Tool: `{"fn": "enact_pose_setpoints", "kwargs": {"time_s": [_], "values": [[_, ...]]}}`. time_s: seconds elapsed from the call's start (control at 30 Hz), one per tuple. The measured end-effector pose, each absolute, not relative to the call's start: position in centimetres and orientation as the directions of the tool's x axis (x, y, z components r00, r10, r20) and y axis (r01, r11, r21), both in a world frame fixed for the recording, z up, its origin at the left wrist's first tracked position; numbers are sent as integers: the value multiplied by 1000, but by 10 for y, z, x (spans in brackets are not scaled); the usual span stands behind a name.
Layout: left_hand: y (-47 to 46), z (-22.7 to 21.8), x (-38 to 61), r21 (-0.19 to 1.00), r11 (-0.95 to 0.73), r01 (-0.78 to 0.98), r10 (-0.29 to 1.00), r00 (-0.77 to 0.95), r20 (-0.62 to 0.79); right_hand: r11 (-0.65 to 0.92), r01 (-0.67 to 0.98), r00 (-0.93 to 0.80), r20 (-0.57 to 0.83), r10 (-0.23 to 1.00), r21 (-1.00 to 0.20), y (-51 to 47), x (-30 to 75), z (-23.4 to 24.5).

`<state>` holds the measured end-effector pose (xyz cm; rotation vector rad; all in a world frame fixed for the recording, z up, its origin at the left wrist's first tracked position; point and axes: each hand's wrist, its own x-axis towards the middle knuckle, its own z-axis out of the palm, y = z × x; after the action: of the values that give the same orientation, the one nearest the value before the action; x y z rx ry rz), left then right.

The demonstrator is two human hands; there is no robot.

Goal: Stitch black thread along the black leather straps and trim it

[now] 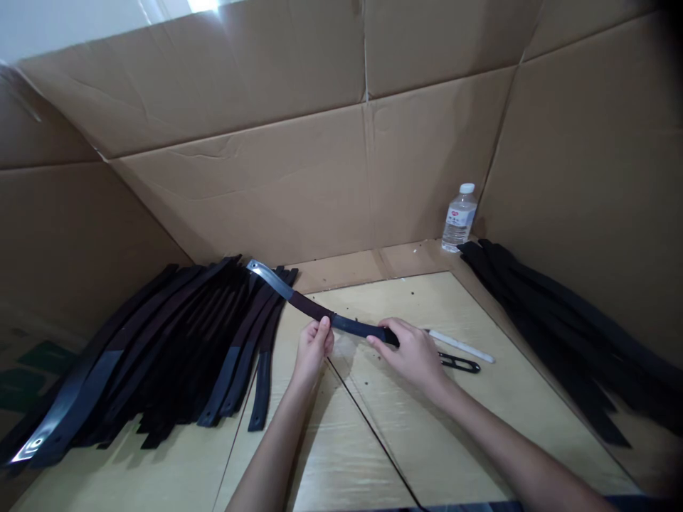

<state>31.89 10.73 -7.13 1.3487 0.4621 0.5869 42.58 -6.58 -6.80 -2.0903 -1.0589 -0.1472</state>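
Observation:
A long, curved dark strip [355,326] with a shiny end at upper left and a brownish middle lies across both hands. My right hand [413,352] is closed round its right end. Under the strip's middle, my left hand [314,347] pinches a thin black cord [368,419], its fingertips against the strip's lower edge. From there the cord runs down to the bottom of the view. Beyond my right hand lie a white pen-like stick [463,346] and a flat black slotted piece [459,363], partly hidden by the hand.
Several similar curved strips [176,348] are heaped on the left of the board [341,462]. Black fabric-like strips [555,320] lie along the right side. A water bottle [459,219] stands in the back corner. Cardboard walls [256,185] enclose the work surface.

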Motion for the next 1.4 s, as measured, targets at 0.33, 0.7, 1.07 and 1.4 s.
{"fn": "enact_pose_setpoints", "kwargs": {"time_s": [0.33,0.7,1.07,1.4], "values": [[113,-68,318,967,157,-201,695,718,37,-367,700,615,257,745,-613,-70,431,-57],[109,-63,318,972,174,-156,727,686,-20,-318,734,608,372,701,-600,-68,427,-63],[105,-63,319,960,231,-158,707,705,-54,-312,744,623,446,643,-590,-69,428,-67],[109,-67,319,961,221,-166,663,748,-23,-333,787,602,528,599,-519,-68,427,-67]]}}
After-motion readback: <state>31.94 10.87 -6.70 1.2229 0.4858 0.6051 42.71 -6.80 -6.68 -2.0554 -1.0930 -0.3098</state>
